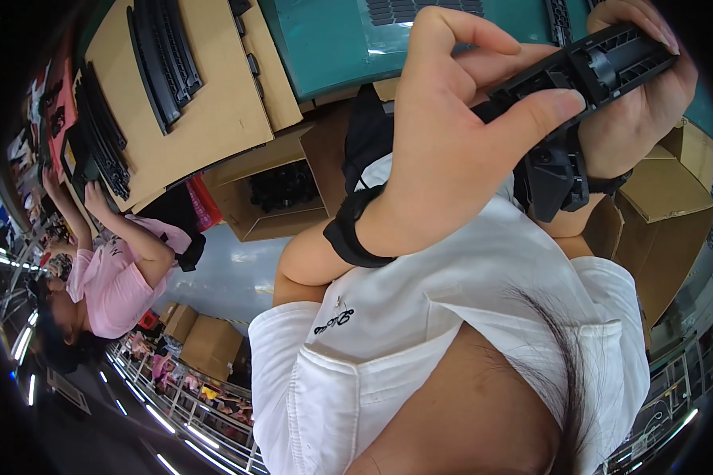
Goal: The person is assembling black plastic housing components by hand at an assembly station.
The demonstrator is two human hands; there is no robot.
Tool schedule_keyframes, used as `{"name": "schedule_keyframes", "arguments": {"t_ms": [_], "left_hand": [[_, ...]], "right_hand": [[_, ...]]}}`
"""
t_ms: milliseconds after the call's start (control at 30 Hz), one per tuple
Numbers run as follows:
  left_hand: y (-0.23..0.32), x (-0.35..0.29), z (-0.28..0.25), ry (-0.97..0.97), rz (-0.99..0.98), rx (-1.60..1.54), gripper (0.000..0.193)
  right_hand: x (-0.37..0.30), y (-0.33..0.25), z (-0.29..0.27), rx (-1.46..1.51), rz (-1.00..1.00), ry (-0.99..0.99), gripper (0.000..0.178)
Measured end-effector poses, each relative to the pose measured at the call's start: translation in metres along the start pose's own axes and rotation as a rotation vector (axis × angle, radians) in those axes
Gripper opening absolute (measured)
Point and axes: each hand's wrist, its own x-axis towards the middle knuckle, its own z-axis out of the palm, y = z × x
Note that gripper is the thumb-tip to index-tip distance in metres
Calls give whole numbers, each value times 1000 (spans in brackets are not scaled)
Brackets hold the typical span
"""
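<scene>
A long black plastic part with ribbed, open compartments is held up at the upper right, over the near edge of the green worktop. My left hand grips its left end, the thumb pressed on the upper face and the fingers behind. My right hand is closed round the other end, fingertips curled over its far edge. Below the part, between my wrists, is an angular black piece; whether it joins the part or my right wrist I cannot tell. Black bands circle my wrists.
Long curved black strips lie on brown cardboard at the left. Dark grey slatted pieces rest on the green worktop. An open carton holds black parts; another carton stands right. A co-worker in pink works far left.
</scene>
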Motion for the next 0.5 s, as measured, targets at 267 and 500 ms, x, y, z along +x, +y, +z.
{"name": "schedule_keyframes", "arguments": {"t_ms": [267,500], "left_hand": [[12,7,-19,9,-104,64,8],[37,27,-51,59,34,659,6]], "right_hand": [[5,-1,-1,-67,31,21,14],[9,-6,-19,-110,38,114,14]]}}
